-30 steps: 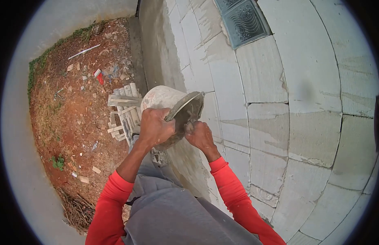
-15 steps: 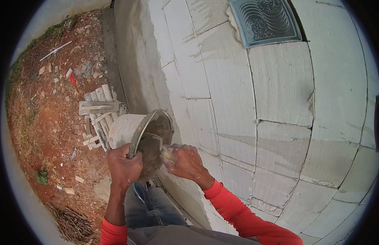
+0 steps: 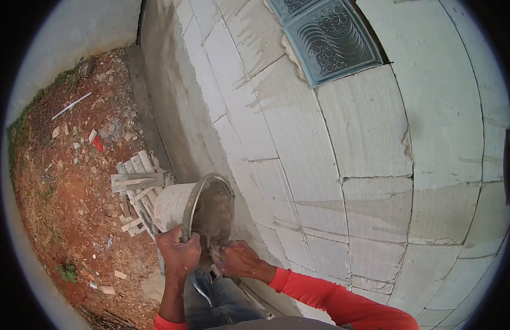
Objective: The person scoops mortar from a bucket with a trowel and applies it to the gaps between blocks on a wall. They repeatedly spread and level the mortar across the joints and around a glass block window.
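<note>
1. Hand, left (image 3: 178, 252): between 7 and 8 o'clock; fingers curled tight over the rim of a bucket (image 3: 169, 208).
2. Hand, right (image 3: 234, 258): between 6 and 7 o'clock, at the bucket's mouth; fingers wrapped around the grip of a trowel (image 3: 207, 238), mostly hidden; its blade cannot be made out.
3. Bucket, pale, stained: at 8 o'clock, tilted, mouth toward 3 o'clock; grey mortar (image 3: 213, 206) coats the inside and rim.
4. Trousers (image 3: 224, 302), grey-blue: between 6 and 7 o'clock, below both hands.
5. Wall of pale blocks (image 3: 376, 209): from 12 round to 5 o'clock; grey render along its left edge.
6. Glass block (image 3: 334, 44), wave-and-bubble relief: at 1 o'clock, set among the blocks.
7. Wooden pieces (image 3: 136, 182), piled: near 9 o'clock, beyond the bucket.
8. Ground (image 3: 51, 214), reddish, rubble-strewn: 8 to 10 o'clock.
9. Red scrap (image 3: 97, 144): between 9 and 10 o'clock.
10. White rod (image 3: 72, 105): about 10 o'clock, on the ground.
</note>
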Motion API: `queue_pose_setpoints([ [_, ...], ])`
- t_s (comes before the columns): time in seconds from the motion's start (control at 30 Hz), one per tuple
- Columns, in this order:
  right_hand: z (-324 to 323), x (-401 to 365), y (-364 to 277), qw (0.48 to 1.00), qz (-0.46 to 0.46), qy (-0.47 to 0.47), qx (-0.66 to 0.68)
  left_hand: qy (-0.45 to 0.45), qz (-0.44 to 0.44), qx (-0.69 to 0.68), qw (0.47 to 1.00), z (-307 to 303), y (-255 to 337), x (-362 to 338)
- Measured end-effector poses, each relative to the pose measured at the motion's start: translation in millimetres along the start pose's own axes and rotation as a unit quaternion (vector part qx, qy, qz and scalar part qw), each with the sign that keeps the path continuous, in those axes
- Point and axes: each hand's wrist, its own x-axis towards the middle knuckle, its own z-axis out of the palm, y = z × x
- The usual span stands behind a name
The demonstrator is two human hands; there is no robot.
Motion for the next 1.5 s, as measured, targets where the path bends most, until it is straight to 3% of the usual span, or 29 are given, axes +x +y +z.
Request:
queue_pose_setpoints([
  [0.07, -14, -6, -5, 0.999, -0.025, 0.007, 0.042, -0.001, 0.002, 0.013, 1.000, -4, 7, 1],
  [0.13, -46, 10, 4, 0.998, 0.036, -0.007, 0.055, -0.023, 0.026, 0.078, 0.996, -7, 28, -2],
  [0.17, -47, 23, 10, 0.989, 0.128, 0.047, 0.052, -0.016, 0.071, 0.075, 0.995, -4, 33, -1],
  [0.23, -19, 21, 33, 0.983, 0.036, 0.063, 0.169, -0.011, 0.157, 0.074, 0.985, 0, 38, -4],
  [0.3, -1, 10, 30, 0.949, -0.081, 0.073, 0.297, -0.013, 0.098, -0.007, 0.995, 3, 51, -6],
  [0.33, -7, 5, 19, 0.940, -0.061, 0.031, 0.334, -0.018, 0.066, -0.049, 0.996, 4, 56, -9],
  [0.5, -57, -27, -27, 0.880, 0.071, -0.115, 0.455, -0.044, 0.046, -0.003, 0.998, -20, 66, -15],
  [0.6, -63, -48, -28, 0.941, -0.019, 0.105, 0.321, -0.025, 0.021, -0.038, 0.999, -24, 74, -16],
  [0.67, -72, -54, -27, 0.983, -0.039, 0.166, 0.068, -0.013, 0.029, -0.053, 0.998, -18, 92, -12],
  [0.7, -71, -61, -25, 0.979, -0.037, 0.191, -0.062, -0.011, 0.033, -0.041, 0.999, -15, 100, -15],
  [0.77, -123, -85, -43, 0.987, -0.028, 0.156, -0.041, -0.027, 0.030, -0.002, 0.999, -18, 110, -16],
  [0.8, -126, -93, -38, 0.976, -0.037, 0.210, -0.038, -0.028, 0.025, 0.001, 0.999, -19, 114, -18],
  [0.83, -149, -103, -51, 0.979, 0.024, 0.188, -0.075, -0.027, 0.025, 0.003, 0.999, -17, 118, -20],
  [0.9, -163, -110, -46, 0.945, 0.010, 0.302, -0.124, -0.051, 0.024, 0.045, 0.997, -18, 134, -25],
  [1.0, -145, -104, -31, 0.953, -0.011, 0.273, -0.129, -0.079, 0.080, 0.069, 0.991, -15, 155, -33],
  [1.1, -145, -113, -48, 0.964, 0.047, 0.259, -0.044, -0.103, 0.090, 0.077, 0.988, -15, 169, -36],
  [1.2, -111, -106, -33, 0.936, -0.005, 0.348, -0.047, -0.096, 0.127, 0.070, 0.985, -7, 180, -52],
  [1.3, -86, -125, -45, 0.971, -0.013, 0.232, -0.052, -0.070, 0.148, 0.047, 0.985, 1, 186, -55],
  [1.4, -122, -154, -36, 0.970, -0.002, 0.239, 0.052, -0.070, 0.168, 0.061, 0.982, 4, 181, -61],
  [1.43, -119, -148, -24, 0.949, 0.031, 0.309, 0.055, -0.076, 0.180, 0.074, 0.978, 3, 179, -64],
  [1.5, -123, -140, -11, 0.928, 0.094, 0.159, 0.323, -0.091, 0.201, 0.078, 0.972, 6, 177, -71],
])
